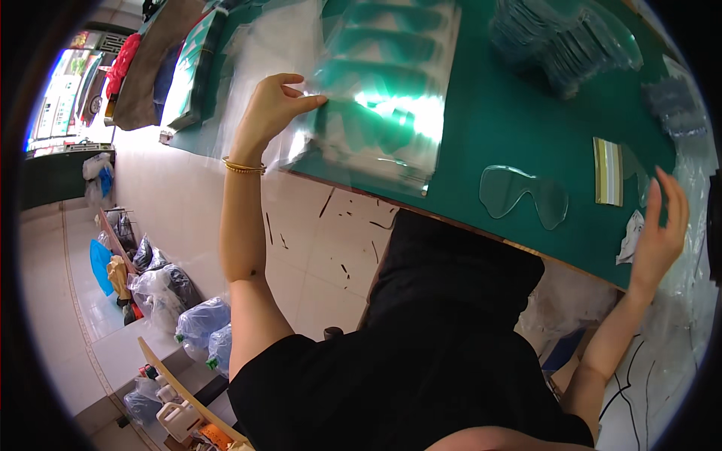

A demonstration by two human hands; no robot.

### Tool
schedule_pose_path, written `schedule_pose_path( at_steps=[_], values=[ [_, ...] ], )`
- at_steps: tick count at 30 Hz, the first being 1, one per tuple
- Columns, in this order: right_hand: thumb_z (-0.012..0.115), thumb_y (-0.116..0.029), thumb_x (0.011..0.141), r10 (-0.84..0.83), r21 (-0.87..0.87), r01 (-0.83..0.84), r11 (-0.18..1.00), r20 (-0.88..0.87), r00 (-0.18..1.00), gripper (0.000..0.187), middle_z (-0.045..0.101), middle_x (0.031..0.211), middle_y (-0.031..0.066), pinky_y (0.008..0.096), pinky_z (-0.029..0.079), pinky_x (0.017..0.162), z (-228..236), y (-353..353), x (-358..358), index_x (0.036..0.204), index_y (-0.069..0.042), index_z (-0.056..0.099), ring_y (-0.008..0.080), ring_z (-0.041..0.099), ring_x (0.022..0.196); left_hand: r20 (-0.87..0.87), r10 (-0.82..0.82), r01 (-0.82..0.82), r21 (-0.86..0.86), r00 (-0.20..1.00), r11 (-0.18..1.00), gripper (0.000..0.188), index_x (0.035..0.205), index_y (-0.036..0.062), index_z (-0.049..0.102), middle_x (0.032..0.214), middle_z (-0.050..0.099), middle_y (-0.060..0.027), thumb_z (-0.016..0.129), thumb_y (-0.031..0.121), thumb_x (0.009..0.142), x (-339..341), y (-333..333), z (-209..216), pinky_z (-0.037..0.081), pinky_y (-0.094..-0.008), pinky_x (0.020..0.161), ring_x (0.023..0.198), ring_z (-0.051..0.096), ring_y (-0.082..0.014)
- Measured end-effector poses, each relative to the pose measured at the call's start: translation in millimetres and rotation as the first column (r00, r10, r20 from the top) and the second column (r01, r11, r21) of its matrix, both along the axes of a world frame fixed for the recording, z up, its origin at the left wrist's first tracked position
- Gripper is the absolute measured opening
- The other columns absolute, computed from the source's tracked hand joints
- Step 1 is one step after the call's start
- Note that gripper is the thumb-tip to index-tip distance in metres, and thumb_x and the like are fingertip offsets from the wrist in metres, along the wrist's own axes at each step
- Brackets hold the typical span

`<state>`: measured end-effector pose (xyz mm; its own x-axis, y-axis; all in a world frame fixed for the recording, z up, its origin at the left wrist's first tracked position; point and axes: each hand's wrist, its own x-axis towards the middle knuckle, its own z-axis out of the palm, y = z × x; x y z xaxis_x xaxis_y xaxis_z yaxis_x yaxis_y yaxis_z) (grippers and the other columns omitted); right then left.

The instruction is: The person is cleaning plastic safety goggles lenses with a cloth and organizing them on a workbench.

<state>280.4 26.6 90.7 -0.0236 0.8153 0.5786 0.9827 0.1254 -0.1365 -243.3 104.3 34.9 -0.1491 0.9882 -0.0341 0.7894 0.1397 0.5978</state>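
A clear plastic sheet (pixel 383 124) with rows of goggle-shaped lens outlines lies on the green table, glare across its middle. At its left edge is my left hand (pixel 277 109), thumb and forefinger apart, the thumb tip at the edge; I see nothing gripped. On the right, my right hand (pixel 662 233) has its fingers stretched out over the table edge, beside a crumpled white paper (pixel 630 237) and a yellow-and-white striped strip (pixel 608 171). A faint clear piece lies partly behind its fingertips. Between the hands rests a single clear goggle lens (pixel 508 192).
Stacked clear lenses (pixel 564 45) stand at the far right of the green table (pixel 466 143); more clear film (pixel 271 45) lies left of the sheet. Plastic bags (pixel 162 289) and bottles fill the floor at left. A black stool or lap shape (pixel 444 270) is below the table edge.
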Motion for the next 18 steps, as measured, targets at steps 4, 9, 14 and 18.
schedule_pose_path(
  at_steps=[4,9,14,18],
  values=[
    [0.065,-0.005,0.094,0.468,-0.024,-0.501,0.865,-0.322,0.823,0.015,0.067,0.104,0.0062,0.0251,0.051,0.080,4,33,-128,0.108,-0.004,0.071,0.0150,0.065,0.092,0.264,0.059,-0.042,-0.069,0.963,0.997,0.042,0.102,-0.0071,0.070,0.081,0.069,-0.0062,0.086,0.021,0.076,-17,-21,-2,0.048,-0.0244,0.070,0.075,0.063,-0.0114],
    [0.066,-0.015,0.091,0.791,0.116,-0.862,0.494,-0.471,0.390,0.016,0.069,0.091,0.0096,0.0341,0.051,0.070,-34,92,-260,0.099,-0.003,0.071,0.0271,0.065,0.076,0.543,0.012,-0.047,0.051,0.840,0.998,0.021,0.095,-0.0025,0.073,0.083,0.069,-0.0026,0.079,0.015,0.084,-1,-24,12,0.044,-0.0211,0.069,0.076,0.059,-0.0070],
    [0.069,-0.024,0.089,0.750,-0.125,-0.846,0.518,-0.409,0.519,0.026,0.069,0.088,0.0144,0.0358,0.051,0.071,-42,115,-331,0.099,-0.001,0.073,0.0294,0.066,0.079,0.674,-0.086,-0.010,0.137,0.733,0.990,0.021,0.106,-0.0048,0.071,0.096,0.071,-0.0063,0.070,0.011,0.092,0,-36,6,0.050,-0.0220,0.081,0.089,0.063,-0.0090],
    [0.070,-0.025,0.088,0.757,-0.113,-0.926,0.361,-0.544,0.362,0.028,0.068,0.079,0.0156,0.0367,0.051,0.068,-31,118,-334,0.096,0.002,0.073,0.0298,0.065,0.073,0.834,-0.058,-0.058,0.107,0.549,0.993,0.021,0.109,-0.0052,0.071,0.098,0.071,-0.0072,0.069,0.009,0.093,3,-45,-6,0.051,-0.0223,0.079,0.090,0.063,-0.0098]
  ],
)
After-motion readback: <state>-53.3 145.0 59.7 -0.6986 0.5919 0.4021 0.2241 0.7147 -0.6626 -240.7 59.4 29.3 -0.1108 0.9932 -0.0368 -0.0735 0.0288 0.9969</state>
